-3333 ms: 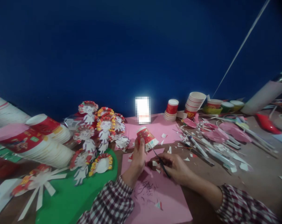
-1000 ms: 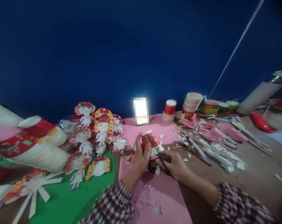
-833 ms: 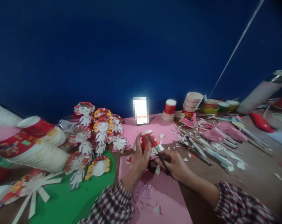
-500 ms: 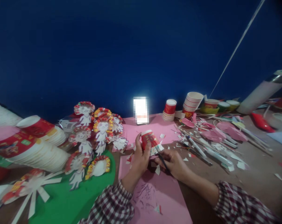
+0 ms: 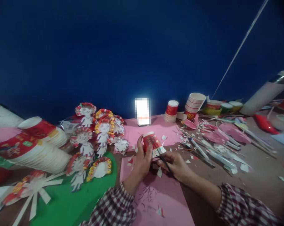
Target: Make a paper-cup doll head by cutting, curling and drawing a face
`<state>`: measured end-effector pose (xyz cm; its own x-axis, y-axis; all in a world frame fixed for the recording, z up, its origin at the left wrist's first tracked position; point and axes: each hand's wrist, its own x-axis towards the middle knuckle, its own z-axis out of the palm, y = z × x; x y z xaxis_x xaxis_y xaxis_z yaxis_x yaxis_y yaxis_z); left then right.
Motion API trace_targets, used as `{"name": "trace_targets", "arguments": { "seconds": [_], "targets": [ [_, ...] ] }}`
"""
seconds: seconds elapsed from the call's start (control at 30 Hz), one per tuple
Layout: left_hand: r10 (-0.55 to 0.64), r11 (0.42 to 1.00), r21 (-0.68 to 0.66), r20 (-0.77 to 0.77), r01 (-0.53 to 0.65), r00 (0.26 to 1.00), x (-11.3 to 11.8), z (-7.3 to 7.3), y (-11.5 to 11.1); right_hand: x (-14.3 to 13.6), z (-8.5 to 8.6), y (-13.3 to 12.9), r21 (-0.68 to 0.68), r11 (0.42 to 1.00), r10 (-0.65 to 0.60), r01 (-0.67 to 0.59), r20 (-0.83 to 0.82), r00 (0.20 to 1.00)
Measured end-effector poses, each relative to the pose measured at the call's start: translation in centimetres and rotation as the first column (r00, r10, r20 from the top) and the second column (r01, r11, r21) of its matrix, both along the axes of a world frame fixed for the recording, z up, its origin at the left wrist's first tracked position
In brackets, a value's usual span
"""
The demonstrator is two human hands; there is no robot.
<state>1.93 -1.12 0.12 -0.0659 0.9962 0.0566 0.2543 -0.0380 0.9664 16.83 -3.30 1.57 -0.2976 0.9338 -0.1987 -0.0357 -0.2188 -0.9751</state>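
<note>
My left hand (image 5: 143, 158) is wrapped round a red printed paper cup (image 5: 153, 142), tilted with its base up and away from me. In my right hand (image 5: 175, 164) is a pair of dark-handled scissors (image 5: 165, 164), gripped close to the cup's lower right edge. The scissors' blades reach onto the cup wall, where the cut edge shows white. Beneath both hands lies a pink sheet (image 5: 160, 197) with dark scribbles and small paper scraps on it.
Paper-cup figures (image 5: 103, 128) stand at left, some on a green sheet (image 5: 66, 201). Stacked paper cups (image 5: 43, 153) lean at far left; another stack (image 5: 195, 102) stands back right. Pens (image 5: 199, 149), pink cut-outs and scraps litter the right. A bright phone (image 5: 143, 111) stands behind the hands.
The scissors have shifted slightly at the cup's edge, with the blades now lying further along its wall. The left hand keeps its hold on the cup, and the whole view moved very slightly.
</note>
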Motion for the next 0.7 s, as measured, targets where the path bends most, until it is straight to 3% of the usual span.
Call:
{"name": "trace_targets", "arguments": {
  "seconds": [0.7],
  "targets": [
    [-0.005, 1.000, 0.013, 0.101, 0.004, 0.995, 0.10, -0.04, 0.12, -0.06, -0.47, -0.04, -0.012, 0.999, -0.036, 0.035, -0.049, 0.998]
  ]
}}
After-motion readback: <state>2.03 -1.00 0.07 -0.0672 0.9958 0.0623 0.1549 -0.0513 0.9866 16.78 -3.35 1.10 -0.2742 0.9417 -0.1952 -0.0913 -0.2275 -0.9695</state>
